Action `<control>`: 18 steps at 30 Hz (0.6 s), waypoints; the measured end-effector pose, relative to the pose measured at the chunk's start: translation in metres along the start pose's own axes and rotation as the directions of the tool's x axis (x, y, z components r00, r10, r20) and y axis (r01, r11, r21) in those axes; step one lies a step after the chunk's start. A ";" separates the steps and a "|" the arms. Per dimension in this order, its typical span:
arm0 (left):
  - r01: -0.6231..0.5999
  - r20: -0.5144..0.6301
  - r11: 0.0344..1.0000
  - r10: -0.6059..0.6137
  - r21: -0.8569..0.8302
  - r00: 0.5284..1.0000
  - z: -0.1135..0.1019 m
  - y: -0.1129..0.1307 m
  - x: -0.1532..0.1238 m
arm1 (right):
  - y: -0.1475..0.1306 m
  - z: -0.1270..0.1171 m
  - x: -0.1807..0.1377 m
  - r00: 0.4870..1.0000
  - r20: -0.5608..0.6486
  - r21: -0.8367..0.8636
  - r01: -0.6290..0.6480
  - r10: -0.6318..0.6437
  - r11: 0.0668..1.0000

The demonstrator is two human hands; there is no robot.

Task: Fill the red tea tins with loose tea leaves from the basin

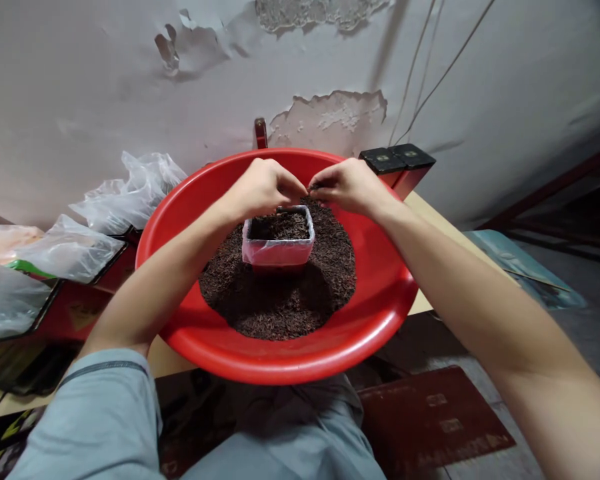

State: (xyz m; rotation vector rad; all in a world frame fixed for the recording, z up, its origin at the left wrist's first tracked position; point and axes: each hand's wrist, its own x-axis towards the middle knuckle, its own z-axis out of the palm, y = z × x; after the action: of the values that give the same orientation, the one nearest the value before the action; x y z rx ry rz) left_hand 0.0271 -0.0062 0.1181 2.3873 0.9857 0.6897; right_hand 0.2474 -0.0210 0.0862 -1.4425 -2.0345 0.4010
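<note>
A wide red plastic basin [380, 267] holds a bed of dark brown, dry shreds that look like loose tea leaves [280, 310]. On them stands a small box lined with clear plastic [277, 253], its liner folded over the rim and dark leaves inside. Just above the box's far edge, my left hand [270, 183] has its fingers pinched; what they hold is hidden. My right hand [347, 187] is closed around a few dark leaves, beyond the box's right corner. The fingertips of both hands almost meet.
Boxes with clear plastic bags [135, 193] stand left of the basin. Two closed red boxes with black lids [397, 159] stand behind it at right. A peeling wall [205, 100] rises at the back. A dark red panel [435, 417] lies below right.
</note>
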 end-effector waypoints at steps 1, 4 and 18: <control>0.040 -0.064 0.999 -0.041 -0.026 0.997 -0.005 -0.004 -0.003 | -0.008 -0.003 -0.001 0.999 -0.001 0.052 0.037 -0.037 0.998; 0.200 -0.276 0.979 -0.202 -0.037 0.940 -0.017 -0.028 -0.016 | -0.030 -0.004 0.000 0.991 0.031 0.105 0.123 -0.127 0.987; 0.290 0.422 0.680 -0.675 0.673 0.605 0.018 -0.134 -0.049 | -0.028 -0.007 0.023 0.997 0.074 -0.081 0.008 -0.002 0.997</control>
State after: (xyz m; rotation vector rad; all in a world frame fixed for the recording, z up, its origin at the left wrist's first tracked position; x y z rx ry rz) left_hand -0.0600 0.0388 0.0128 2.2688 1.5625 -0.7218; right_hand 0.2260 -0.0102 0.1141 -1.4909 -2.1346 0.3786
